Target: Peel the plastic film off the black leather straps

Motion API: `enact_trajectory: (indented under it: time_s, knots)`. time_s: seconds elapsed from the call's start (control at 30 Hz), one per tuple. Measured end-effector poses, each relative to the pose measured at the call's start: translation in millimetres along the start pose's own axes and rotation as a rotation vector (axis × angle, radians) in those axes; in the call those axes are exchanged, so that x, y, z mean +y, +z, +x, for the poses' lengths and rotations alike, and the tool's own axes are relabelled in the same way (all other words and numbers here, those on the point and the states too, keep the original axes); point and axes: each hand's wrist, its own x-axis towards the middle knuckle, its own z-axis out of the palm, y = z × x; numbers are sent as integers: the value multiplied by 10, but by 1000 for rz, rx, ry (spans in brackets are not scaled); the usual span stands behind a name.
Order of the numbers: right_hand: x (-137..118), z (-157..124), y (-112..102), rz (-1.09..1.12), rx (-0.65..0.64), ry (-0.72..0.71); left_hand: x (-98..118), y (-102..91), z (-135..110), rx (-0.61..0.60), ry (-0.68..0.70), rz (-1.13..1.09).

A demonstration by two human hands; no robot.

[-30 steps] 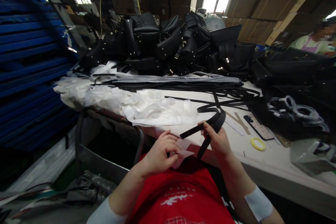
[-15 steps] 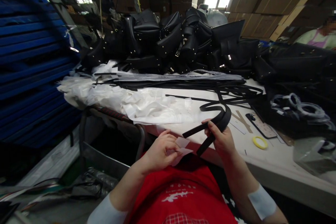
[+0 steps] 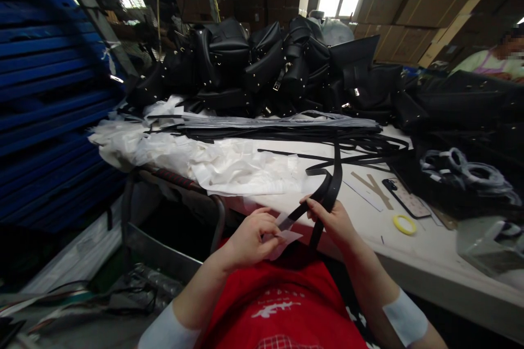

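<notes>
Between the fingers of my left hand (image 3: pixel 256 234) are thin white translucent sleeves (image 3: pixel 290 238), pinched near their open ends. My right hand (image 3: pixel 333 223) grips a black strap (image 3: pixel 334 180), which loops up over the table and hangs down below the hand. One end of the strap points left and down, and its tip shows through the upper white sleeve, so it appears inside or behind it. Both hands are close together above the table's front edge. A heap of white sleeves (image 3: pixel 229 166) lies just beyond my left hand.
Black straps (image 3: pixel 262 133) lie lengthwise across the table (image 3: pixel 409 256). Black bags (image 3: pixel 262 60) are piled behind them. To the right are a phone (image 3: pixel 405 199), a yellow tape ring (image 3: pixel 404 224) and clear coils (image 3: pixel 487 177). A metal chair (image 3: pixel 172 240) stands left. Another person (image 3: pixel 487 62) is at far right.
My right hand has moved left toward my left hand, bringing the strap's end to the white sleeve. My left hand has stayed almost in place.
</notes>
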Motion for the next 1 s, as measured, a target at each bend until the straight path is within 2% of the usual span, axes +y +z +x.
enact_trajectory:
  time_s: [0.2, 0.33, 0.43, 0.5, 0.6, 0.67, 0.8, 0.9, 1.0]
  knots:
    - [-21, 3, -15, -64, 14, -7, -1, 14, -17, -23, -44, -157]
    - [28, -17, 53, -49, -40, 19, -27, 79, 18, -34, -105, -250]
    - [105, -38, 149, -33, -105, 47, -62, 142, 61, 22, -163, -276]
    - [126, -39, 155, -100, -148, 43, -87, 162, 75, 52, -189, -290]
    - [63, -13, 18, -272, -144, 13, -125, 157, 69, 66, -205, -308]
    - [-23, 13, -126, -287, -68, -20, -149, 153, 58, 82, -225, -312]
    - [-193, 51, -305, -55, 208, -200, -189, 184, 50, 86, -278, -345]
    - [-272, 69, -281, 116, 405, -335, -205, 221, 59, 65, -312, -372]
    - [-312, 75, -212, 222, 501, -381, -218, 236, 69, 35, -308, -397]
